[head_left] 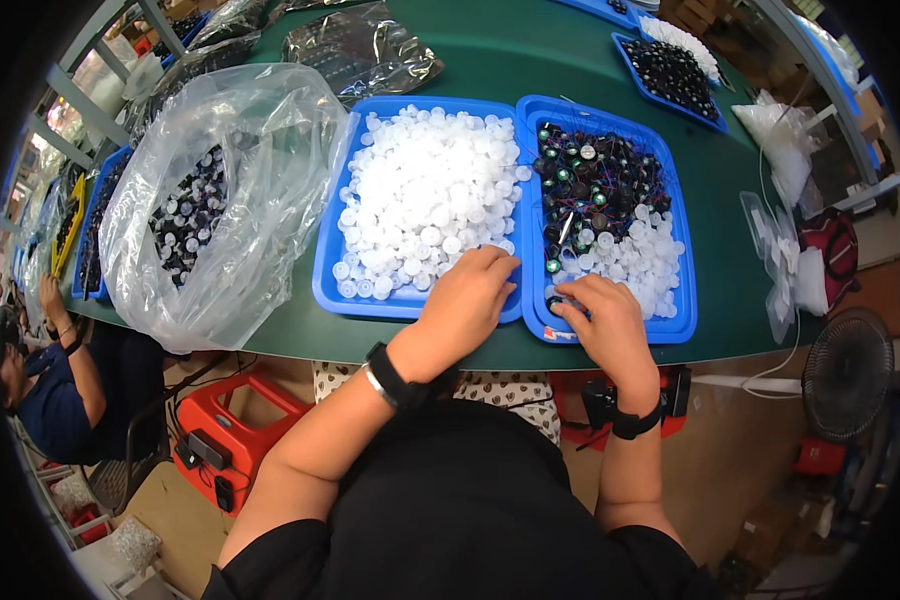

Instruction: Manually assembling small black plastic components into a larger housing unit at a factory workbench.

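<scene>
My left hand (467, 300) reaches into the near right corner of a blue tray (326, 262) heaped with small white plastic caps (425, 190); its fingertips touch the caps. My right hand (606, 322) rests in the near left corner of a second blue tray (682, 300). That tray holds small black round parts with thin wires (590, 185) and more white capped pieces (635, 255). The right fingers curl over something small that I cannot make out. Both wrists wear black bands.
A large clear plastic bag (220, 200) with black-and-white parts sits left of the trays on the green table (510, 45). Silvery bags (360, 45) and more blue trays (670, 70) lie farther back. Another person (55, 385) sits at far left. A red box (225, 435) and a fan (848, 372) stand below the table.
</scene>
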